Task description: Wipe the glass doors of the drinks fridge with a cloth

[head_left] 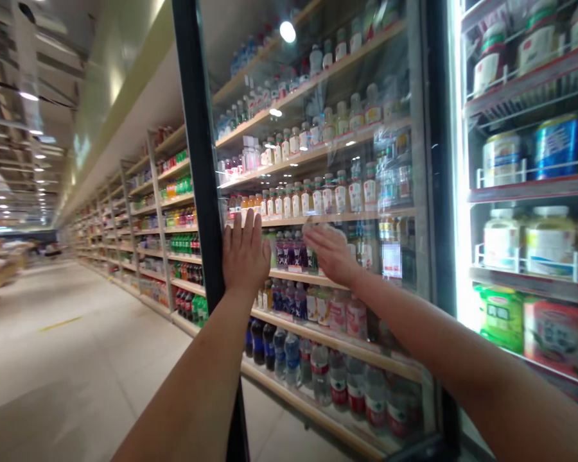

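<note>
A glass cooler door (318, 160) with a black frame (200, 128) stands swung open in front of me. My left hand (245, 253) lies flat on the glass near the frame's edge, fingers stretched upward and open. My right hand (330, 251) also presses flat against the glass, fingers pointing left and open. Neither hand holds anything. Through the glass I see store shelves of bottled drinks (318, 192).
The lit cooler interior (530, 192) at right holds jars, cans and green packets on wire racks. A long aisle of drink shelves (144, 224) runs away at left. The tiled floor (67, 359) stretches beside it.
</note>
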{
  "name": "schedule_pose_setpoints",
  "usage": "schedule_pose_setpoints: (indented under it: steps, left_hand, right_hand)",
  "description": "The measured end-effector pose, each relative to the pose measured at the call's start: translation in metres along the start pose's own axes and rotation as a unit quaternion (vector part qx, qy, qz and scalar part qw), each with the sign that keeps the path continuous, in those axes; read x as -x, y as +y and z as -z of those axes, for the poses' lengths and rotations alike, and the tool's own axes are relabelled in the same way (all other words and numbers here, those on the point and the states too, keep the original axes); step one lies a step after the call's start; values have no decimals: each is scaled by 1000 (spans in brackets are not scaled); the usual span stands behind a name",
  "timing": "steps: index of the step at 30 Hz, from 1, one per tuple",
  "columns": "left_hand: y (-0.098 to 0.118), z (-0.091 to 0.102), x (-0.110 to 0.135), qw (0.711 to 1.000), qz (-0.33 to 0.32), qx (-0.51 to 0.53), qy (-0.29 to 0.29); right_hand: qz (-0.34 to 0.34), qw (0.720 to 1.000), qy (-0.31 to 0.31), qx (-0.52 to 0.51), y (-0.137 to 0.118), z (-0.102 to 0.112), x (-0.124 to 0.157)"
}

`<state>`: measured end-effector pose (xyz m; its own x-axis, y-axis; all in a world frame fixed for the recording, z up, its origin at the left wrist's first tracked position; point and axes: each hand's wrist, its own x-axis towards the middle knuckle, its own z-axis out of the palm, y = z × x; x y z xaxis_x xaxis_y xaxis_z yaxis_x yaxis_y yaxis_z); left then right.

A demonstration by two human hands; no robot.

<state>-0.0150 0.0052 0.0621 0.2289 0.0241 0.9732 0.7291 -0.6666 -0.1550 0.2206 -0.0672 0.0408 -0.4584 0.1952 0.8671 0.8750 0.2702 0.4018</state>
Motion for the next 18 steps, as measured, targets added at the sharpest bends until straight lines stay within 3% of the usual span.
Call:
schedule_pose_setpoints:
  steps: [4, 8, 13, 18]
  left_hand:
    - [1, 0, 0, 1000, 0, -6, 4]
    - [1, -1, 0, 1000, -8, -20, 6]
    - [-1, -3, 0, 1000, -12, -21, 17]
    - [-2, -4, 1, 999, -14, -20, 22]
  right_hand:
    - [-133, 985, 105, 22, 36, 20, -23]
    - [-157, 978, 137, 33, 20, 9, -8]
    - [-22, 1000, -6, 2, -45, -29, 50]
    - [122, 984, -120, -37, -99, -57, 111]
